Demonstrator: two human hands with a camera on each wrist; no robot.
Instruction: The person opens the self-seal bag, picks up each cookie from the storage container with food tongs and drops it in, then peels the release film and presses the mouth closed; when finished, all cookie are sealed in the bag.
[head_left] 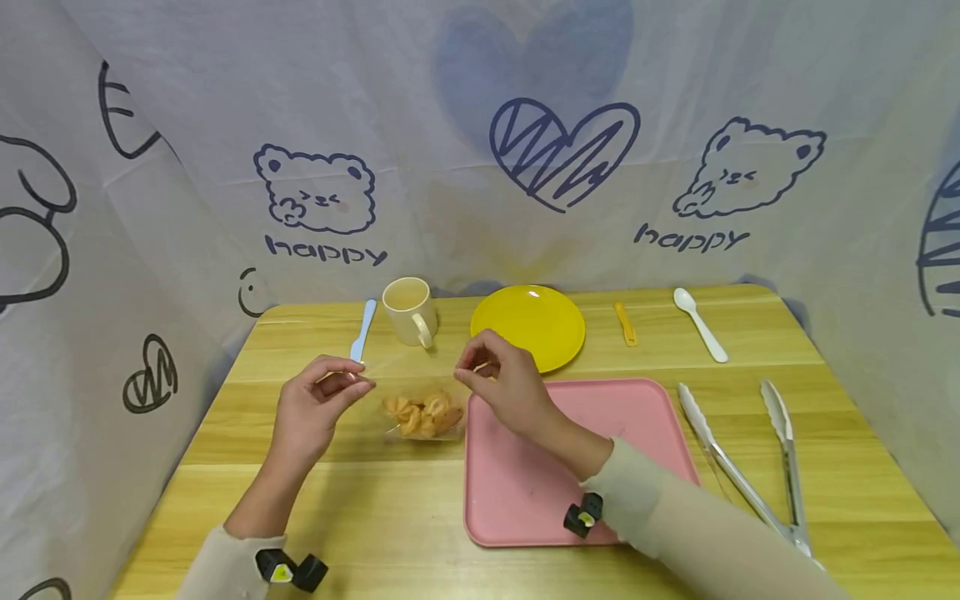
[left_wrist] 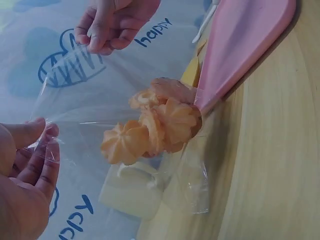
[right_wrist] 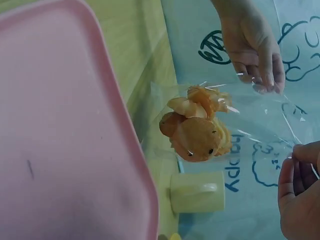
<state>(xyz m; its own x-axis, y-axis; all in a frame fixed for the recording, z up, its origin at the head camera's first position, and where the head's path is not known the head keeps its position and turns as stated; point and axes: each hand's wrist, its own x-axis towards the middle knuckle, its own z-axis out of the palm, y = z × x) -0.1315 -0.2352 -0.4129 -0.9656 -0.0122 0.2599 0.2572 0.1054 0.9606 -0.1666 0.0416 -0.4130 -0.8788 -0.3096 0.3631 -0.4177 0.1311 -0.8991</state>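
Note:
A clear plastic bag (left_wrist: 75, 107) hangs between both hands, held by its top edge. Several golden piped cookies (head_left: 423, 414) lie at the bottom of the bag. My left hand (head_left: 315, 408) pinches one upper corner between thumb and fingers. The opposite corner is pinched by my right hand (head_left: 510, 387), above the left part of the pink tray (head_left: 585, 467). In the right wrist view the cookies (right_wrist: 197, 130) sit clustered low in the bag, beside the tray's edge. Whether the bag's bottom touches the table I cannot tell.
Behind the bag stand a cream mug (head_left: 410, 312) and a yellow plate (head_left: 532, 325). A light blue knife (head_left: 363, 329) lies left of the mug. An orange utensil (head_left: 625, 325) and a white spoon (head_left: 701, 327) lie at back right. Metal tongs (head_left: 750, 492) lie right of the tray.

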